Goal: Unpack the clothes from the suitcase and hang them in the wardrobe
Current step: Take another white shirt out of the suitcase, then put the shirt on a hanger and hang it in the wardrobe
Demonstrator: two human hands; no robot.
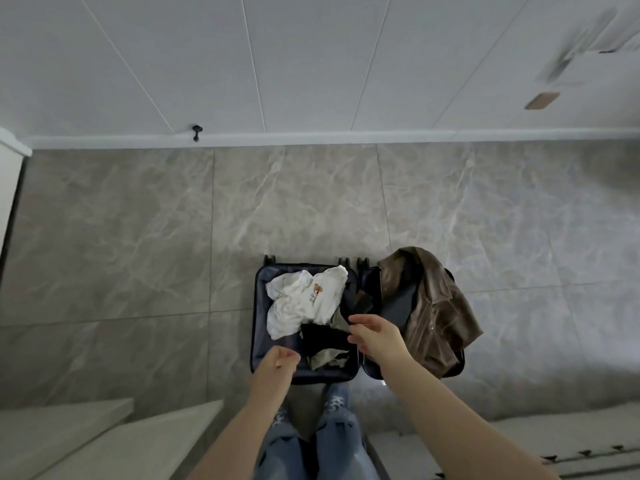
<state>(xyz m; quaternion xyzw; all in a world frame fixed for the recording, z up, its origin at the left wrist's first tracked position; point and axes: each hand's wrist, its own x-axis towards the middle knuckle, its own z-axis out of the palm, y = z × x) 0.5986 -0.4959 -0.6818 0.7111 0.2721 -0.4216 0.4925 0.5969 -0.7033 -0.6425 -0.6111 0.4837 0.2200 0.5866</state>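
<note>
Lying open on the floor (138, 237) of marbled grey-brown tiles, the dark suitcase (258, 327) shows both halves side by side. Its left half holds a crumpled white garment (301, 299) with a small bear print, and below that a black piece (322, 337) and an olive-green piece (325, 358) bunched together. Draped over the right half is a brown leather jacket (436, 306), which spills past the case's outer edge; a flat dark panel (401, 303) shows beneath its collar.

Beyond the case a white panelled wall (311, 64) meets the tiles at a pale skirting board, with a small black doorstop (196, 132) at its foot. Pale furniture edges sit at the lower left.

A person in blue jeans (287, 445) stands at the near end of the case. The right hand (375, 336) hovers over the hinge line between the halves, fingers loosely spread and holding nothing, its fingertips just beside the black and olive pieces. The left hand (278, 362) hangs over the near left corner of the case, fingers curled inward with nothing visibly in them, near the black piece but apart from it.
</note>
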